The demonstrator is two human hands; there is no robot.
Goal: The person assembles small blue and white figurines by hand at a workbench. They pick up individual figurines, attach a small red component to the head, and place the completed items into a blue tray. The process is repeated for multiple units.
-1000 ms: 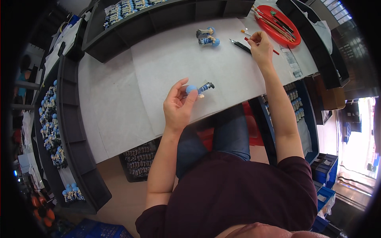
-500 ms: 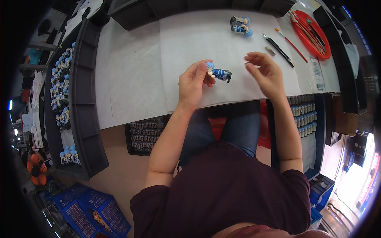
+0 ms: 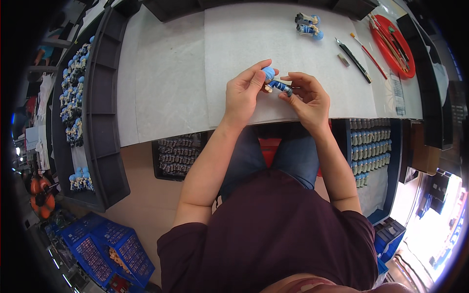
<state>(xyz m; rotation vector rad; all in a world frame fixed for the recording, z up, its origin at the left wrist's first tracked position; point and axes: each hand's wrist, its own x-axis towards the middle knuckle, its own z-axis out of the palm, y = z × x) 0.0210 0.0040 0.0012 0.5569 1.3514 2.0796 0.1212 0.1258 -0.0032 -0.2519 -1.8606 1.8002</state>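
A small figurine (image 3: 279, 86) with light-blue hair and a blue-and-white outfit lies sideways between my hands, above the white sheet near the table's front edge. My left hand (image 3: 247, 90) pinches it at the head end between thumb and fingers. At the other end, my right hand (image 3: 310, 100) has its thumb and fingers closed around the dark feet. Farther back on the sheet, two similar figurines (image 3: 309, 30) lie close together. To their right are a black pen-like tool (image 3: 353, 61), a small grey block (image 3: 343, 60) and a thin red brush (image 3: 370, 57).
A red oval tray (image 3: 391, 44) of brushes sits at the back right. Dark bins line the back and right edges. Figurines fill part of a dark tray (image 3: 101, 122) on the left. Below the table, a tray of figurines (image 3: 370, 146) stands right, another (image 3: 180, 156) left.
My right hand has moved left and closed on the figurine's feet; it was apart and empty before. My left hand has kept its hold, and the figurine has tilted slightly.
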